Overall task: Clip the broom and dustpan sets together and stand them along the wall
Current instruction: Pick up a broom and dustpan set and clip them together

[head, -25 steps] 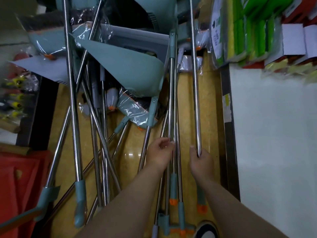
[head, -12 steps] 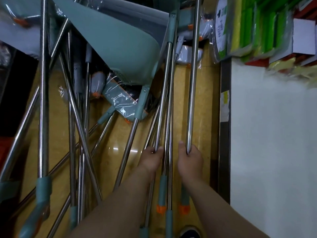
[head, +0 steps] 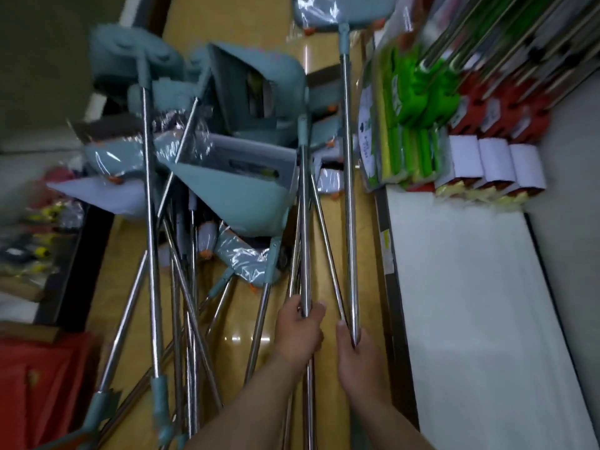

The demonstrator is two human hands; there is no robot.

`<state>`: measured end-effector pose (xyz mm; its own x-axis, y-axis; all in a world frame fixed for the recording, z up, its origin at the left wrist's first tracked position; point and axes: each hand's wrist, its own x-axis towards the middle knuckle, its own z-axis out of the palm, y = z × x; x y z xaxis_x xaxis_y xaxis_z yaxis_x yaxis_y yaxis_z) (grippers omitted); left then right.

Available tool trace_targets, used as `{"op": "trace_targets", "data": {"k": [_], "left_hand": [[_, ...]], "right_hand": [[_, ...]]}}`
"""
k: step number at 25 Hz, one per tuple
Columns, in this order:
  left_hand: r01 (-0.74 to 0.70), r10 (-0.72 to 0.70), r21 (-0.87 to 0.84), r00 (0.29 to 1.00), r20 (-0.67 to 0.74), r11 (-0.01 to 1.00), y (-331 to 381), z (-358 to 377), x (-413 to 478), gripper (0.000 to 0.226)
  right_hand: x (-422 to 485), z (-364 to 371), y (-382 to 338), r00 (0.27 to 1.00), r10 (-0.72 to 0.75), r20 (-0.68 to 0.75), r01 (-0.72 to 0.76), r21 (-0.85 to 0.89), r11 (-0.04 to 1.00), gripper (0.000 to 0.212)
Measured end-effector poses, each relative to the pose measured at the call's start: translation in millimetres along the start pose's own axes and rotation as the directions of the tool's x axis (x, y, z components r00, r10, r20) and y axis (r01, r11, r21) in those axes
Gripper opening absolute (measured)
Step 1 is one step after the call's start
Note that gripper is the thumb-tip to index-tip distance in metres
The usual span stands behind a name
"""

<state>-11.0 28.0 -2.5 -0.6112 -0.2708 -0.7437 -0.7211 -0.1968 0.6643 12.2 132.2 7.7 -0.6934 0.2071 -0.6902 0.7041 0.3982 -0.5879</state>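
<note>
1. A glossy tan floor (head: 126, 251) lies beside a white shelf (head: 470, 287).
2. The left hand (head: 298, 329) grips a steel handle (head: 305, 222) from the tangled teal broom-and-dustpan heap (head: 240, 196). The right hand (head: 360, 358) grips a separate steel broom handle (head: 349, 190).
3. Handle ends are cut off and the left edge is blurred.

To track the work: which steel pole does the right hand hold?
The rightmost pole, nearest the white shelf; the right hand grips it, and it runs up to the plastic-wrapped broom head.
</note>
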Motion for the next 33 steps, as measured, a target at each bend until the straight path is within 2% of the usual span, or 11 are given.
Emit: {"op": "trace_targets", "data": {"k": [3,8,12,16,18,23,25,29,31,33], "left_hand": [[0.034,-0.034,-0.011,0.999,0.028,0.999,45,-5,-33,0.013],[0.015,-0.013,0.094,1.000,-0.017,0.995,128,-20,-112,0.017],[-0.014,0.005,0.093,0.996,0.092,0.996,191,-34,-156,0.015],[0.049,-0.050,0.018,0.993,0.105,0.999,242,-54,-203,0.011],[0.070,-0.065,-0.045,0.992,0.109,0.997,264,-67,-222,0.010],[0.184,-0.101,-0.380,0.968,0.228,0.907,322,-97,-277,0.014],[0.219,-0.110,-0.421,0.957,0.269,0.880,345,-106,-302,0.021],[0.207,-0.124,-0.297,0.953,0.275,0.932,376,-120,-362,0.027],[0.168,-0.087,-0.271,0.954,0.287,0.948,383,-127,-399,0.023],[0.018,0.047,-0.200,0.948,0.314,0.980,384,-134,-432,0.021]], "right_hand": [[-36,-23,-32,0.999,0.030,0.020,-0.030,0.034,0.999,0.026],[-118,-62,-77,0.996,0.004,0.086,-0.007,0.039,0.999,0.022],[-163,-82,-114,0.988,0.031,0.150,-0.046,0.097,0.994,0.026],[-208,-108,-157,0.974,-0.011,0.226,-0.029,0.171,0.985,0.020],[-229,-124,-186,0.967,-0.048,0.251,-0.005,0.207,0.978,0.011],[-291,-176,-269,0.944,-0.111,0.312,-0.037,0.431,0.901,0.030],[-317,-192,-296,0.941,-0.117,0.319,-0.056,0.486,0.872,0.028],[-384,-219,-338,0.950,-0.146,0.278,-0.050,0.592,0.804,0.017],[-429,-230,-354,0.946,-0.218,0.241,0.021,0.626,0.780,0.029],[-469,-238,-363,0.929,-0.301,0.216,0.122,0.587,0.800,0.030]]}}
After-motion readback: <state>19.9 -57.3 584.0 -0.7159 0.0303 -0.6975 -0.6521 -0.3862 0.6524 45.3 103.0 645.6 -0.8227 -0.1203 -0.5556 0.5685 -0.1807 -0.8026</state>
